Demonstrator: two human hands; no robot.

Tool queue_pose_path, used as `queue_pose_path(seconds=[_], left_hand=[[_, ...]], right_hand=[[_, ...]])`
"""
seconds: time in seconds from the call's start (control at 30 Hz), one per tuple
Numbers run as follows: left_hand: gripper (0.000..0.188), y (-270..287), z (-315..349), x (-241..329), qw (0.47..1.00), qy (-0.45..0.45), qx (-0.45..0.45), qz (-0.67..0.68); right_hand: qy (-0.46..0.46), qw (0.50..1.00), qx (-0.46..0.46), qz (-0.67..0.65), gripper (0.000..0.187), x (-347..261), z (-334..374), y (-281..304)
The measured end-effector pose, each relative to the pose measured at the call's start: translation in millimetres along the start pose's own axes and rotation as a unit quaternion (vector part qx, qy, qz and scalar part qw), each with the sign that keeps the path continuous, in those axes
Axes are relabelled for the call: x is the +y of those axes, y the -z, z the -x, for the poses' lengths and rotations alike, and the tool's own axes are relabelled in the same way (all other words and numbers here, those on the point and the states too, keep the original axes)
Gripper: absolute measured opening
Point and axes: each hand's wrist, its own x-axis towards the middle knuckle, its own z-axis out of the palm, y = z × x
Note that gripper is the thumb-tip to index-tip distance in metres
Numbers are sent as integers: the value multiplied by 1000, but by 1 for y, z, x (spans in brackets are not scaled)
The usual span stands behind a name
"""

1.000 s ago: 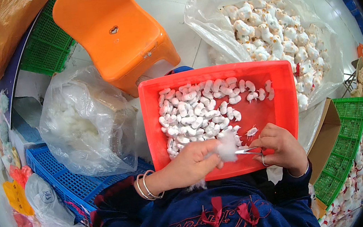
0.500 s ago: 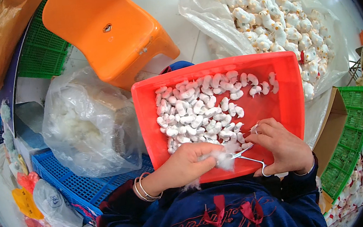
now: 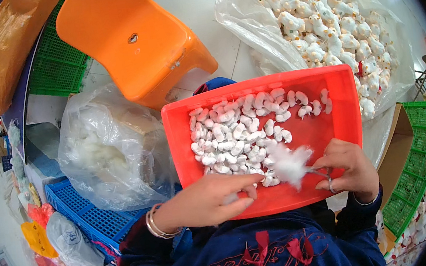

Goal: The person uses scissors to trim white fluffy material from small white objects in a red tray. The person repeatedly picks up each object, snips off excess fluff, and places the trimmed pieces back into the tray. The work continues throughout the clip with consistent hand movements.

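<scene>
My right hand (image 3: 349,165) grips scissor-handled forceps (image 3: 321,173) by their finger rings. At their tip sits a fluffy tuft of white stuffing (image 3: 289,164), over the lower middle of the red bin (image 3: 275,207). To its left, my left hand (image 3: 208,199) reaches over the bin's near edge, index finger pointing out and thumb below. A small white piece (image 3: 230,199) shows between thumb and curled fingers, partly hidden. Many small, white, curved stuffed pieces (image 3: 228,140) lie heaped across the left and middle of the bin.
Left of the bin is a clear bag of stuffing (image 3: 99,160) by a blue crate (image 3: 89,202). An orange stool (image 3: 129,41) stands beyond. A large clear bag of white plush toys (image 3: 326,24) lies far right; a green crate (image 3: 417,153) and cardboard box (image 3: 395,145) stand at right.
The forceps have turned and now carry the fluffy tuft, which has moved right, away from my left hand. My left index finger has straightened. The whole view has shifted slightly.
</scene>
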Motion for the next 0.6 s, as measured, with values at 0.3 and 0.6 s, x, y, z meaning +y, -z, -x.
queue_pose_path(seconds=[0.3, 0.6], left_hand=[[16, 4, 18, 66, 903, -379, 164, 117], [14, -17, -18, 89, 842, -455, 147, 250]], right_hand=[[-37, 982, 165, -81, 50, 17, 26, 10], [-89, 968, 224, -76, 50, 14, 29, 8]])
